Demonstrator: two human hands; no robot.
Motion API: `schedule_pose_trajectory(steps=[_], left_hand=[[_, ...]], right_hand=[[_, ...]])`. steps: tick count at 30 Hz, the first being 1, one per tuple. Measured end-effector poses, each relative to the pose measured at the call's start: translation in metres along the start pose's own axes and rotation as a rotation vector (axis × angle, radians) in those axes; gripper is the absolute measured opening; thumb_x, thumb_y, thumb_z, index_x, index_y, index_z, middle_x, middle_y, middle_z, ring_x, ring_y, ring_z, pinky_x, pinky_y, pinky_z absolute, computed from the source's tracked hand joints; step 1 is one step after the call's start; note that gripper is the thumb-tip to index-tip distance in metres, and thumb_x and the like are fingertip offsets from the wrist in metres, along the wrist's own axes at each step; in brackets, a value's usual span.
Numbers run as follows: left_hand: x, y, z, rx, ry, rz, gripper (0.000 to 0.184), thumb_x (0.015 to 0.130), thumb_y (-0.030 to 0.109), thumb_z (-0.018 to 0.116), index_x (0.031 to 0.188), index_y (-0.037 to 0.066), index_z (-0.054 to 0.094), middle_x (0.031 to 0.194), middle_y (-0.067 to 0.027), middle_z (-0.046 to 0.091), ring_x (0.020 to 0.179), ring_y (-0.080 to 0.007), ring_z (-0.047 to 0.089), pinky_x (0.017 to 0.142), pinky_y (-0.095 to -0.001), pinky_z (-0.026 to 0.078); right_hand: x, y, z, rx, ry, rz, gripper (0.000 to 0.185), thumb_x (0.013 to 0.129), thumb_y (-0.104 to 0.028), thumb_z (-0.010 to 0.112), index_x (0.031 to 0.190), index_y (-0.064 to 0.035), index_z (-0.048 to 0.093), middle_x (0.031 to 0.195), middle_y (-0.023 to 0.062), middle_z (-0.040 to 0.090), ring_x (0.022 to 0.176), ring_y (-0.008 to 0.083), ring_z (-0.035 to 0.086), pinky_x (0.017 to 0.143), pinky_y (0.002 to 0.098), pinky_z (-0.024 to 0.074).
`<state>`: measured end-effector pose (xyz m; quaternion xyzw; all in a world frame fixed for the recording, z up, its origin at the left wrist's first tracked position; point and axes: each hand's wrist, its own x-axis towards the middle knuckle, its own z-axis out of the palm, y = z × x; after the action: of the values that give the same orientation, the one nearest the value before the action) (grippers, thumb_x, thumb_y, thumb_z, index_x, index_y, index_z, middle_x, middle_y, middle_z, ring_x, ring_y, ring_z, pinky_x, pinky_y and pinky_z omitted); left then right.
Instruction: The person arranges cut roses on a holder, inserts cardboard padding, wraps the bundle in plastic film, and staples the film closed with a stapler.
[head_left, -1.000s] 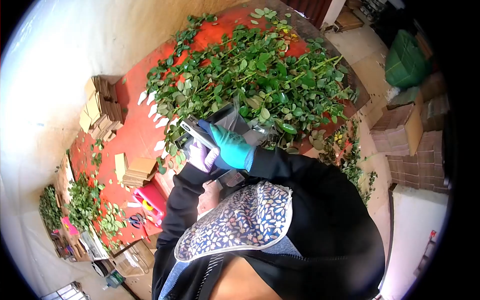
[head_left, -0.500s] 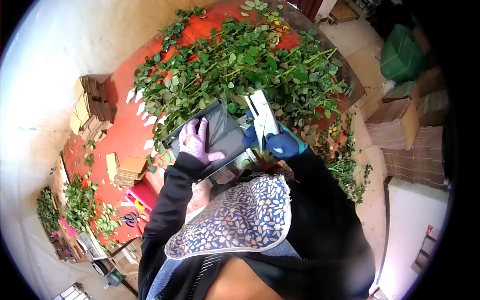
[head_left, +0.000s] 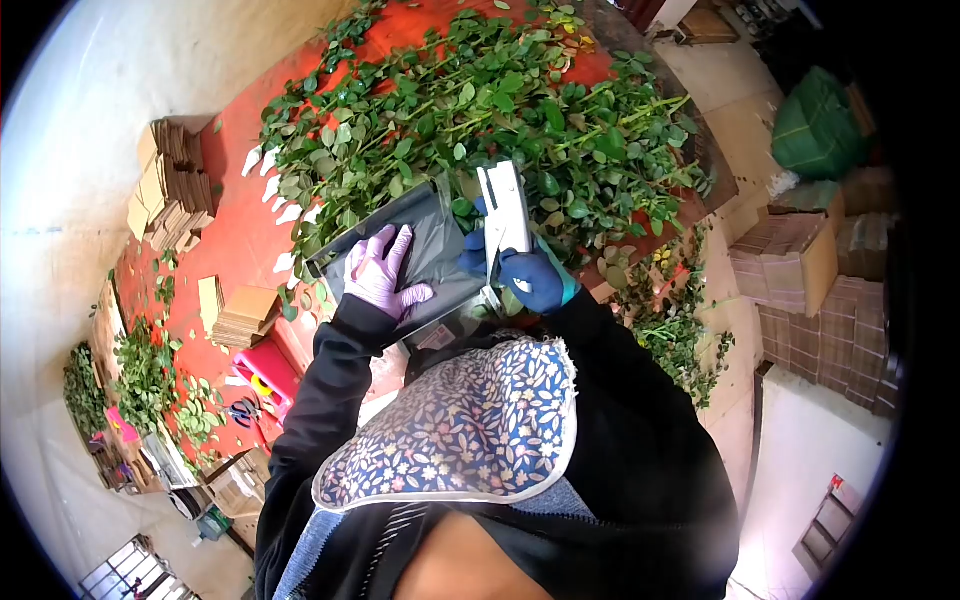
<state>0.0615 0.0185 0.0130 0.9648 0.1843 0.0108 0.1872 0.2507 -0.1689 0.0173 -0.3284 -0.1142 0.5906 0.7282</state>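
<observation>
My left hand (head_left: 378,277), in a lilac glove, lies flat with fingers spread on a dark grey, tray-like holder (head_left: 462,280). Clear film seems to cover part of that holder. In a blue glove, my right hand (head_left: 535,280) is wrapped round a white hand stapler (head_left: 507,212) at the holder's right end. The stapler's nose points up and away from me. Whether anything sits between its jaws I cannot tell. Leafy green rose stems (head_left: 450,125) are heaped just beyond the holder, and several white-wrapped flower heads (head_left: 288,214) stick out at their left.
The red table (head_left: 240,190) carries a tall stack of folded cardboard (head_left: 175,190), a smaller cardboard stack (head_left: 245,315), a pink object (head_left: 270,372) and scissors (head_left: 243,411). Cut leaves (head_left: 680,340) lie on the floor at right, near bundled cardboard (head_left: 825,330) and a green sack (head_left: 818,125).
The camera view has shifted a little. My right hand and the stapler have moved slightly left and are more upright. My left hand stays spread on the grey holder.
</observation>
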Motion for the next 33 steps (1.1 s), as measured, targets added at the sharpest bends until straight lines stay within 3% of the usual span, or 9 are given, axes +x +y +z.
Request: schedule_pose_trajectory(steps=[8,12,13,14,15,18,21,25,33], left_hand=[[0.000,-0.003,0.005,-0.035,0.027,0.056,0.091,0.069,0.060,0.074,0.143,0.012,0.049,0.146,-0.0179,0.044,0.129,-0.0408,0.043,0.110,-0.0511,0.031],[0.000,0.000,0.003,-0.070,-0.097,0.026,0.087,0.074,0.053,0.074,0.144,0.009,0.046,0.155,-0.0125,0.036,0.143,-0.0359,0.032,0.117,-0.0514,0.021],[0.001,0.004,-0.001,-0.046,-0.120,0.002,0.083,0.078,0.049,0.072,0.145,0.009,0.045,0.154,-0.0097,0.038,0.144,-0.0307,0.032,0.119,-0.0506,0.019],[0.001,0.002,0.002,-0.060,-0.111,-0.008,0.083,0.078,0.049,0.072,0.145,0.009,0.045,0.154,-0.0097,0.038,0.144,-0.0307,0.032,0.119,-0.0506,0.019],[-0.001,0.000,0.005,-0.101,-0.091,0.011,0.083,0.076,0.049,0.073,0.144,0.008,0.046,0.152,-0.0114,0.041,0.143,-0.0326,0.034,0.118,-0.0511,0.021],[-0.004,-0.004,0.009,-0.200,0.021,0.072,0.074,0.076,0.043,0.075,0.137,0.006,0.053,0.143,-0.0151,0.051,0.137,-0.0364,0.043,0.114,-0.0498,0.030],[-0.002,-0.008,0.014,-0.332,0.138,0.231,0.048,0.080,0.031,0.075,0.119,0.005,0.065,0.122,-0.0140,0.066,0.122,-0.0376,0.057,0.106,-0.0475,0.041],[-0.004,-0.005,0.015,-0.347,0.106,0.228,0.033,0.085,0.029,0.070,0.112,0.011,0.068,0.119,-0.0081,0.068,0.123,-0.0291,0.057,0.106,-0.0440,0.042],[-0.004,-0.009,0.019,-0.374,0.135,0.249,0.031,0.083,0.028,0.073,0.109,0.011,0.070,0.114,-0.0089,0.070,0.118,-0.0313,0.060,0.103,-0.0444,0.045]], right_hand=[[0.006,0.005,0.004,-0.103,0.021,-0.214,0.068,0.079,-0.014,0.063,0.141,-0.0015,0.040,0.127,0.0149,0.060,0.114,0.0291,0.062,0.099,0.0414,0.0492],[-0.007,-0.043,0.012,-0.288,-0.015,-0.064,0.069,0.083,-0.011,0.066,0.145,-0.0016,0.036,0.130,0.0157,0.057,0.115,0.0295,0.061,0.105,0.0431,0.0465],[-0.005,-0.052,0.010,-0.175,0.055,0.101,0.069,0.083,-0.009,0.065,0.146,-0.0015,0.036,0.129,0.0143,0.057,0.115,0.0264,0.060,0.105,0.0407,0.0458],[-0.009,-0.058,0.005,-0.407,-0.010,0.146,0.067,0.084,-0.009,0.064,0.145,-0.0012,0.037,0.127,0.0117,0.058,0.115,0.0216,0.058,0.102,0.0366,0.0455],[-0.013,-0.065,-0.001,-0.640,-0.085,0.177,0.065,0.085,-0.009,0.063,0.145,-0.0010,0.038,0.124,0.0091,0.058,0.114,0.0169,0.056,0.100,0.0325,0.0452],[-0.009,-0.086,0.033,-0.704,-0.153,0.423,0.065,0.085,-0.012,0.062,0.145,-0.0012,0.039,0.122,0.0071,0.058,0.114,0.0145,0.054,0.095,0.0287,0.0447],[-0.001,-0.062,0.014,-0.548,-0.217,0.398,0.069,0.083,-0.019,0.063,0.144,-0.0009,0.039,0.123,0.0081,0.059,0.114,0.0167,0.056,0.096,0.0288,0.0446],[0.008,-0.044,0.002,-0.473,-0.154,0.304,0.071,0.082,-0.024,0.062,0.144,-0.0001,0.038,0.125,0.0123,0.061,0.112,0.0209,0.059,0.096,0.0328,0.0459],[0.008,-0.056,0.007,-0.608,-0.042,0.323,0.066,0.085,-0.008,0.062,0.145,-0.0028,0.037,0.125,0.0082,0.059,0.105,0.0154,0.057,0.091,0.0295,0.0472]])
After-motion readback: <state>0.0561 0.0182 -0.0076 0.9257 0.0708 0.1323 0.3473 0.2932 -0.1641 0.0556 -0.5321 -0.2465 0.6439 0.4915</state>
